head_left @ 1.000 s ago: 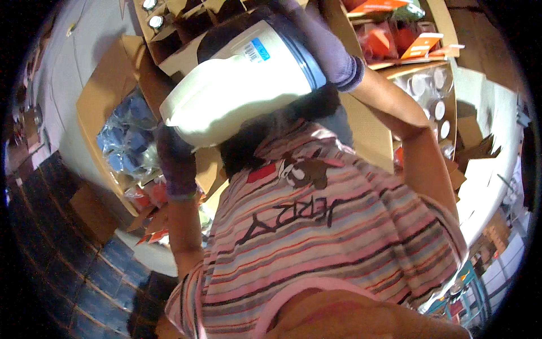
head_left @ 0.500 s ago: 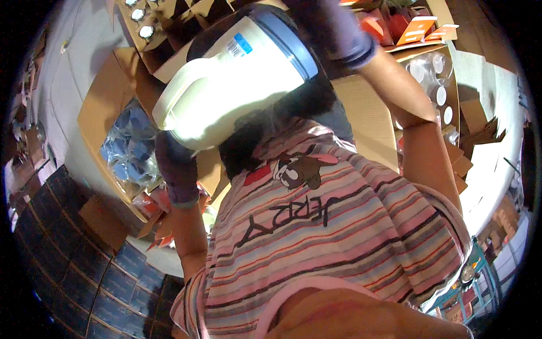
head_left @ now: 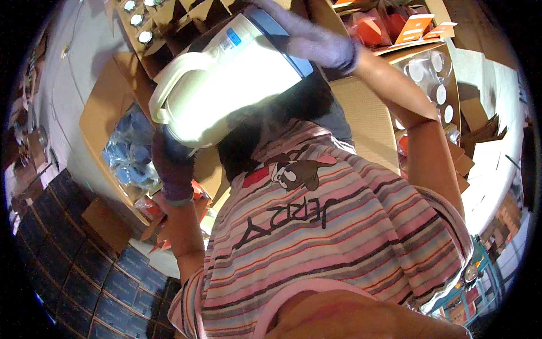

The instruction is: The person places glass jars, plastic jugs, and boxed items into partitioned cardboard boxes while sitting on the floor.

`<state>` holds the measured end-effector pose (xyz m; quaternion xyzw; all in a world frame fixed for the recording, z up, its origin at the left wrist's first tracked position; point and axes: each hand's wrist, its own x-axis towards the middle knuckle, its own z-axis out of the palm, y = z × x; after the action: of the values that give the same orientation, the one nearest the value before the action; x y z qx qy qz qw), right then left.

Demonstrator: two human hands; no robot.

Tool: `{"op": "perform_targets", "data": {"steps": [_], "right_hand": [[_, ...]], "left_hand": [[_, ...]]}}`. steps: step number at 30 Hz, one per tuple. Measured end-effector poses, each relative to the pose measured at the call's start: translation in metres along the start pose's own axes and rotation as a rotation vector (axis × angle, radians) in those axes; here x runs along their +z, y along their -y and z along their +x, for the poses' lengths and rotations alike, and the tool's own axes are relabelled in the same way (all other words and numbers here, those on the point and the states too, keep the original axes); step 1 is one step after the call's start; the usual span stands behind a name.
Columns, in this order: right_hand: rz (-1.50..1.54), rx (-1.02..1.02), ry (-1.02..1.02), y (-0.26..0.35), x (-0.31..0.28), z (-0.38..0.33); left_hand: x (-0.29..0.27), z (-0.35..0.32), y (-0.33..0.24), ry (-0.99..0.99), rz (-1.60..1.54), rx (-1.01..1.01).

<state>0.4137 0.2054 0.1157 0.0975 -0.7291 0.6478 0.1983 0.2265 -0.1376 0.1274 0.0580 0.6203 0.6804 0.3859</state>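
Note:
A cream-white plastic jug (head_left: 226,93) with a looped handle (head_left: 172,82) and a blue end (head_left: 276,39) lies tilted in front of my chest. A small blue-and-white label sticks to its side, and bright light washes out its lower face. My left hand (head_left: 172,164), in a dark purple glove, supports the jug's lower-left end near the handle; its fingers are partly hidden beneath. At the blue end, my gloved right hand (head_left: 322,45) grips the rim, with thumb and fingers laid across it.
To the left, an open carton (head_left: 104,113) holds plastic-wrapped blue items (head_left: 130,150). A divided carton (head_left: 195,17) with several silver-topped pieces stands ahead. Orange packages (head_left: 367,31) and white-capped clear containers (head_left: 440,93) fill boxes at right. Dark cartons (head_left: 73,260) are stacked lower left.
My right hand has come down and left from beyond the blue end onto its rim. The jug has shifted slightly left, with my left hand still at its lower end.

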Motion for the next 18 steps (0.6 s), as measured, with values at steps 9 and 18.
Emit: {"op": "perform_targets", "data": {"steps": [9, 18], "right_hand": [[0.147, -0.098, -0.142, 0.05, 0.009, 0.025], [-0.588, -0.693, -0.303, 0.027, 0.028, 0.024]], "left_hand": [[0.013, -0.002, -0.017, -0.209, 0.391, 0.583], [-0.045, 0.021, -0.036, -0.006, 0.094, 0.31]]}}
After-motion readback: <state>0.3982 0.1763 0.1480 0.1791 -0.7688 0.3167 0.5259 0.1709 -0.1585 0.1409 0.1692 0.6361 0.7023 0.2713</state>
